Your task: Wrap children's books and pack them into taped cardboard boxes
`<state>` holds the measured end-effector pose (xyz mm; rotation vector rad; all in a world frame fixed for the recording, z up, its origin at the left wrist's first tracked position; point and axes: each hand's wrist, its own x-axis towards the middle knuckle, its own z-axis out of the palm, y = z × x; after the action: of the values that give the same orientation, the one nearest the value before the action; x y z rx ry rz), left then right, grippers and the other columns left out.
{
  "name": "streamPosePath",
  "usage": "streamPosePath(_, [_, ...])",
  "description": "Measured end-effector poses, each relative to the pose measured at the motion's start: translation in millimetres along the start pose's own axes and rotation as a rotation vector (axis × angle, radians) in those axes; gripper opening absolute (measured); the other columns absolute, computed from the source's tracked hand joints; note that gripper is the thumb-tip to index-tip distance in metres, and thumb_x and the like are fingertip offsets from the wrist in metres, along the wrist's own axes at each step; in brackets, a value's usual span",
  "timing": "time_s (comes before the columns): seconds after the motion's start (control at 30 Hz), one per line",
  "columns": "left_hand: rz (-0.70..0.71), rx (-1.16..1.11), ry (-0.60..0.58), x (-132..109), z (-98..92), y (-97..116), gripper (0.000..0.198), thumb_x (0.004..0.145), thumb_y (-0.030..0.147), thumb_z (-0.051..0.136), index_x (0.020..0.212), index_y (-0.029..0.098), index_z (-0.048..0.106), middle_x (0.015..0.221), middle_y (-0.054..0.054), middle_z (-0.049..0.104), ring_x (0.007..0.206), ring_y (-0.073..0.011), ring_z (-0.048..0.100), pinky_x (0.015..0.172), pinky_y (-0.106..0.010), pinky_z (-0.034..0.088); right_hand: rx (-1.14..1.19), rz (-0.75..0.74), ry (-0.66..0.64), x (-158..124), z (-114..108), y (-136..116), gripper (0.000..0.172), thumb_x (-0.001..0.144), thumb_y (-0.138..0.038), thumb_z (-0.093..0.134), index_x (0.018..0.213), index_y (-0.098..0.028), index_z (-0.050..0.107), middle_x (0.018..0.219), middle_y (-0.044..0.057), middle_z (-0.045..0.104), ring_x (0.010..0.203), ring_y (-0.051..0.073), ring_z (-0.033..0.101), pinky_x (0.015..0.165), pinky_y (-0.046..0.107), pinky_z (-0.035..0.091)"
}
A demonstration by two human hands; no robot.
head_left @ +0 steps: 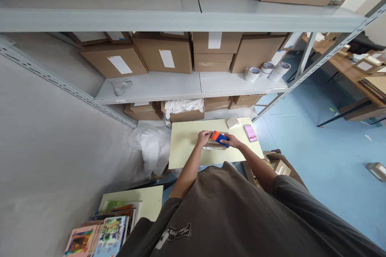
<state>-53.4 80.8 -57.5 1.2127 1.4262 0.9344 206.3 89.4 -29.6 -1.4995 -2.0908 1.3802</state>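
Observation:
Over a pale yellow table [183, 144], my right hand [232, 141] is closed round the blue end of an orange and blue object [220, 138]. My left hand [205, 137] is at its orange end, with fingers pinched together; what they grip, if anything, is too small to make out. Beneath the object lies a small brown cardboard box [214, 145], partly covered by it and the hands. A white box [233, 122] stands at the table's back edge, and a pink-screened phone [250, 133] lies to the right.
Metal shelving [169, 84] with cardboard boxes rises behind the table; tape rolls [252, 74] stand on it. White plastic bags [152, 144] hang at the left. An open carton [280, 164] is at the right, and books [111, 233] lie at lower left.

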Motion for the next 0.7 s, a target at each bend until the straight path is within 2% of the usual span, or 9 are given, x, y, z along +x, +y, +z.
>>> streamPosePath(0.13, [0.008, 0.095, 0.089, -3, 6.1, 4, 0.028, 0.094, 0.036, 0.063, 0.091, 0.02, 0.086, 0.102, -0.011, 0.084, 0.1, -0.0258, 0.076, 0.091, -0.035, 0.056, -0.125, 0.051, 0.139, 3, 4, -8, 0.056, 0.086, -0.077, 0.065, 0.089, -0.021, 0.07, 0.084, 0.004, 0.073, 0.079, 0.023, 0.067, 0.074, 0.031, 0.049])
streamPosePath(0.27, [-0.019, 0.155, 0.171, -6, 8.9, 7, 0.033, 0.095, 0.037, 0.059, 0.096, 0.02, 0.086, 0.1, -0.009, 0.084, 0.097, -0.0244, 0.076, 0.089, -0.033, 0.056, -0.148, 0.03, 0.126, 7, -6, -9, 0.056, 0.086, -0.079, 0.063, 0.082, -0.023, 0.066, 0.078, 0.003, 0.071, 0.074, 0.021, 0.064, 0.067, 0.028, 0.045])
streamPosePath(0.33, [-0.07, 0.158, 0.247, -6, -2.8, 5, 0.035, 0.095, 0.039, 0.057, 0.099, 0.018, 0.086, 0.1, -0.01, 0.084, 0.095, -0.0236, 0.075, 0.087, -0.031, 0.055, -0.194, 0.048, 0.121, 8, -19, -5, 0.057, 0.084, -0.08, 0.065, 0.079, -0.023, 0.064, 0.076, 0.003, 0.07, 0.072, 0.02, 0.063, 0.065, 0.028, 0.042])
streamPosePath(0.4, [-0.132, 0.179, 0.343, -4, -24.9, 0, 0.038, 0.095, 0.039, 0.055, 0.101, 0.017, 0.085, 0.1, -0.009, 0.084, 0.094, -0.0225, 0.075, 0.085, -0.028, 0.055, -0.26, 0.084, 0.12, 7, -33, 2, 0.058, 0.081, -0.081, 0.067, 0.076, -0.023, 0.063, 0.074, 0.003, 0.069, 0.071, 0.02, 0.062, 0.063, 0.028, 0.04])
streamPosePath(0.53, [-0.221, 0.274, 0.385, -7, -71.6, -20, 0.042, 0.095, 0.041, 0.05, 0.098, 0.017, 0.085, 0.093, -0.008, 0.083, 0.093, -0.0204, 0.075, 0.083, -0.025, 0.054, -0.337, 0.125, 0.056, 9, -49, 11, 0.059, 0.078, -0.082, 0.07, 0.071, -0.023, 0.063, 0.07, 0.003, 0.067, 0.068, 0.019, 0.059, 0.06, 0.028, 0.036])
streamPosePath(0.6, [-0.267, 0.287, 0.376, -10, -82.0, -30, 0.044, 0.095, 0.042, 0.048, 0.1, 0.018, 0.085, 0.092, -0.007, 0.083, 0.093, -0.0199, 0.075, 0.082, -0.024, 0.054, -0.356, 0.125, 0.028, 13, -50, 10, 0.06, 0.078, -0.082, 0.071, 0.072, -0.023, 0.064, 0.07, 0.003, 0.067, 0.067, 0.019, 0.059, 0.06, 0.029, 0.036])
streamPosePath(0.7, [-0.317, 0.318, 0.351, -10, -82.1, -42, 0.045, 0.094, 0.041, 0.046, 0.103, 0.02, 0.084, 0.093, -0.007, 0.083, 0.093, -0.0199, 0.076, 0.082, -0.025, 0.054, -0.374, 0.131, 0.02, 20, -48, 5, 0.06, 0.078, -0.083, 0.071, 0.074, -0.023, 0.067, 0.072, 0.006, 0.069, 0.068, 0.021, 0.061, 0.061, 0.03, 0.036])
